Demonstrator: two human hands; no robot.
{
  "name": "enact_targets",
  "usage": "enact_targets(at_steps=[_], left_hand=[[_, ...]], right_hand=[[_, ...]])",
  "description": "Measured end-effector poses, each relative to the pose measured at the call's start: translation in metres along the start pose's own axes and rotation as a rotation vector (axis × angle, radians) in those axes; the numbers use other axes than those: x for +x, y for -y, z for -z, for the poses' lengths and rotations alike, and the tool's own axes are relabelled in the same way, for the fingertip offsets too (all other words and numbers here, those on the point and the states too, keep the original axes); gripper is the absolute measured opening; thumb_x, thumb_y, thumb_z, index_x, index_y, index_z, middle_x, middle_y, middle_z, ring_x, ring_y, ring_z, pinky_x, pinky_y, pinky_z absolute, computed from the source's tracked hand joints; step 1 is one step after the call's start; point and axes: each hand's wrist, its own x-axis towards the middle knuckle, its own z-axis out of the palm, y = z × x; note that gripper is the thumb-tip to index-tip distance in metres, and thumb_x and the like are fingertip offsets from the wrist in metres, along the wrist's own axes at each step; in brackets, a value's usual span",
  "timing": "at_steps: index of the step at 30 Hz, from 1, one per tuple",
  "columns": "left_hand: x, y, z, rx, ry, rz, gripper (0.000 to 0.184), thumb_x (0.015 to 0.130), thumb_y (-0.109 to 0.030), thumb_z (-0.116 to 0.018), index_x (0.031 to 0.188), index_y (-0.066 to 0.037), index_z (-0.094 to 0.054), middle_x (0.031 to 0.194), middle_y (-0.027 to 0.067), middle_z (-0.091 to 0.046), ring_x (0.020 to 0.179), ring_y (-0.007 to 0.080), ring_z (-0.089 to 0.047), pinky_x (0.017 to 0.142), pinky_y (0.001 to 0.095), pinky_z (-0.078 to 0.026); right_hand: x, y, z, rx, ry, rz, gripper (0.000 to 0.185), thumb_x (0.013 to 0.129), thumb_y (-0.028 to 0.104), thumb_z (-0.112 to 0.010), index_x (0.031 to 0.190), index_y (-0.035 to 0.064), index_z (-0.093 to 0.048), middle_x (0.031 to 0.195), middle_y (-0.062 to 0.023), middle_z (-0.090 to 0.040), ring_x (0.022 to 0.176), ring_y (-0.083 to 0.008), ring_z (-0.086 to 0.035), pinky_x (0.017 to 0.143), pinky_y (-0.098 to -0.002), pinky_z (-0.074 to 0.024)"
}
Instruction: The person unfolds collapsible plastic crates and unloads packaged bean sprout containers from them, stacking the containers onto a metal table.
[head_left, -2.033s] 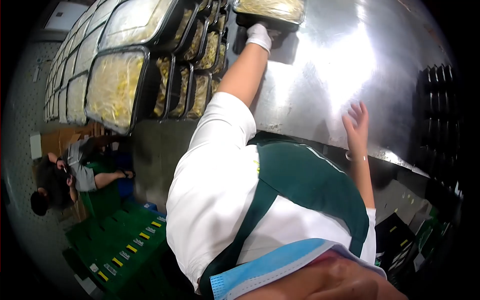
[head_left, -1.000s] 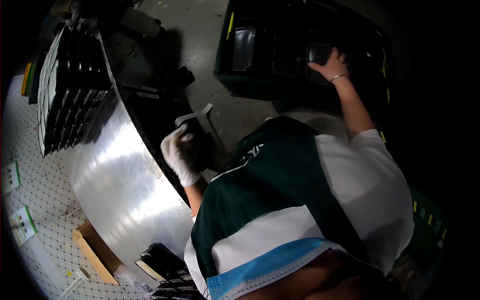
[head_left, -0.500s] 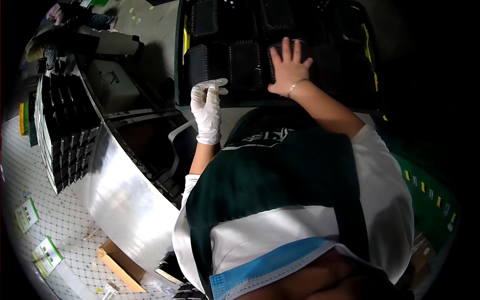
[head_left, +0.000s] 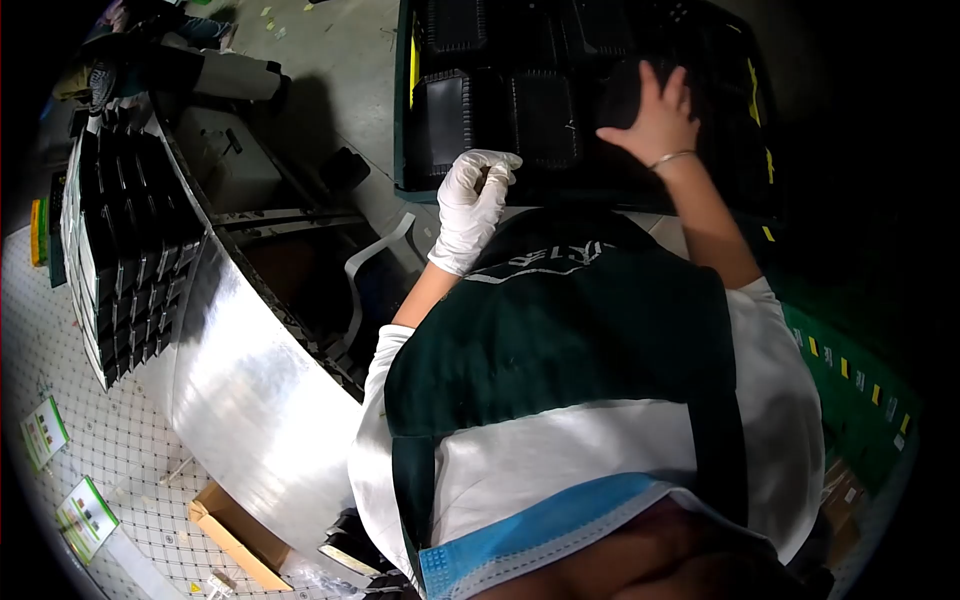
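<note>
A dark green crate (head_left: pixel 402 150) at the top holds several black plastic trays (head_left: pixel 545 118) with ridged rims. My left hand (head_left: pixel 470 212), in a white glove, is at the crate's near left edge, beside the trays. Its fingers are curled round towards the thumb; whether something sits inside them is not clear. My right hand (head_left: pixel 660 120), bare and with a bracelet at the wrist, is over the trays on the right side. Its thumb and fingers are spread, and the dark surface under it is hard to make out.
Left of me runs a shiny metal table (head_left: pixel 250 385) with a tall stack of black trays (head_left: pixel 135 250). An open cardboard box (head_left: pixel 240 535) and green-edged cards (head_left: pixel 88 518) lie lower left. A white chair arm (head_left: pixel 375 255) stands between. Another person (head_left: pixel 165 65) is at upper left.
My right hand has moved right across the trays, its fingers turning. My left hand has shifted right in view and its fingers have curled more. The crate also appears further right.
</note>
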Motion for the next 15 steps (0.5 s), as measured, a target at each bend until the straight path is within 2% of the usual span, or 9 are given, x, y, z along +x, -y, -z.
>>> enact_targets(at_steps=[3, 5, 6, 9, 10, 11, 13, 14, 15], left_hand=[[-0.001, 0.000, 0.004, -0.145, 0.019, 0.029, 0.005, 0.084, -0.001, -0.045, 0.083, -0.002, -0.049, 0.087, 0.0114, -0.060, 0.072, 0.0100, -0.054, 0.072, 0.0245, -0.044], [0.000, -0.005, 0.005, -0.255, 0.021, 0.080, 0.004, 0.084, -0.003, -0.046, 0.084, -0.002, -0.050, 0.087, 0.0111, -0.060, 0.072, 0.0102, -0.054, 0.073, 0.0246, -0.044], [0.001, -0.006, 0.006, -0.246, 0.043, 0.076, 0.007, 0.086, -0.006, -0.046, 0.084, -0.002, -0.051, 0.089, 0.0124, -0.060, 0.072, 0.0111, -0.055, 0.072, 0.0240, -0.044], [0.010, -0.022, 0.004, -0.244, 0.082, 0.262, 0.011, 0.087, -0.010, -0.045, 0.088, -0.001, -0.050, 0.093, 0.0147, -0.060, 0.072, 0.0139, -0.058, 0.070, 0.0245, -0.045], [0.018, -0.028, 0.005, -0.389, 0.173, 0.361, 0.024, 0.087, -0.017, -0.046, 0.101, 0.001, -0.047, 0.096, 0.0166, -0.059, 0.075, 0.0178, -0.060, 0.066, 0.0255, -0.047], [0.025, -0.028, 0.002, -0.536, 0.307, 0.451, 0.053, 0.083, -0.037, -0.051, 0.118, 0.001, -0.037, 0.107, 0.0205, -0.053, 0.086, 0.0230, -0.058, 0.065, 0.0297, -0.049], [0.033, -0.051, -0.014, -0.740, 0.261, 0.523, 0.081, 0.074, -0.057, -0.051, 0.127, -0.001, -0.026, 0.120, 0.0216, -0.042, 0.099, 0.0265, -0.052, 0.065, 0.0343, -0.050], [0.041, -0.057, -0.014, -0.798, 0.304, 0.498, 0.091, 0.069, -0.066, -0.049, 0.129, -0.004, -0.021, 0.126, 0.0195, -0.034, 0.107, 0.0275, -0.046, 0.067, 0.0379, -0.050], [0.044, -0.060, -0.015, -0.828, 0.152, 0.474, 0.085, 0.072, -0.063, -0.048, 0.128, -0.005, -0.023, 0.124, 0.0151, -0.037, 0.107, 0.0263, -0.045, 0.067, 0.0370, -0.049]], right_hand=[[0.014, -0.054, 0.004, 0.436, -0.088, -0.141, 0.114, 0.049, 0.052, -0.074, 0.132, 0.0039, -0.011, 0.131, -0.0281, -0.021, 0.121, -0.0388, -0.026, 0.092, -0.0461, -0.0355], [0.014, -0.078, 0.000, 0.879, 0.139, -0.253, 0.116, 0.050, 0.049, -0.075, 0.126, -0.0115, -0.012, 0.122, -0.0281, -0.037, 0.113, -0.0335, -0.041, 0.090, -0.0361, -0.0398], [0.016, -0.071, -0.005, 0.886, 0.192, -0.152, 0.112, 0.051, 0.048, -0.074, 0.119, -0.0202, -0.018, 0.115, -0.0284, -0.043, 0.103, -0.0313, -0.050, 0.086, -0.0339, -0.0424], [-0.011, -0.038, 0.010, 0.353, -0.041, -0.196, 0.091, 0.054, 0.039, -0.073, 0.123, -0.0021, -0.032, 0.116, -0.0202, -0.046, 0.107, -0.0322, -0.045, 0.086, -0.0385, -0.0419], [-0.024, -0.021, 0.018, 0.145, -0.275, -0.026, 0.083, 0.054, 0.033, -0.071, 0.123, 0.0056, -0.035, 0.110, -0.0157, -0.049, 0.102, -0.0312, -0.047, 0.081, -0.0418, -0.0423], [-0.037, -0.006, 0.031, 0.061, -0.413, 0.148, 0.077, 0.055, 0.029, -0.070, 0.121, 0.0059, -0.037, 0.105, -0.0128, -0.050, 0.094, -0.0285, -0.048, 0.074, -0.0404, -0.0408], [-0.059, 0.019, 0.044, 0.082, -0.565, 0.412, 0.070, 0.055, 0.023, -0.067, 0.119, 0.0114, -0.041, 0.102, -0.0053, -0.049, 0.091, -0.0239, -0.047, 0.073, -0.0365, -0.0360], [-0.066, 0.027, 0.047, 0.148, -0.550, 0.625, 0.058, 0.061, 0.019, -0.060, 0.117, 0.0106, -0.045, 0.103, -0.0057, -0.049, 0.089, -0.0225, -0.047, 0.073, -0.0357, -0.0354], [-0.074, 0.034, 0.039, 0.066, -0.636, 0.760, 0.049, 0.068, 0.013, -0.051, 0.117, 0.0081, -0.047, 0.110, -0.0073, -0.048, 0.089, -0.0217, -0.047, 0.074, -0.0339, -0.0350]])
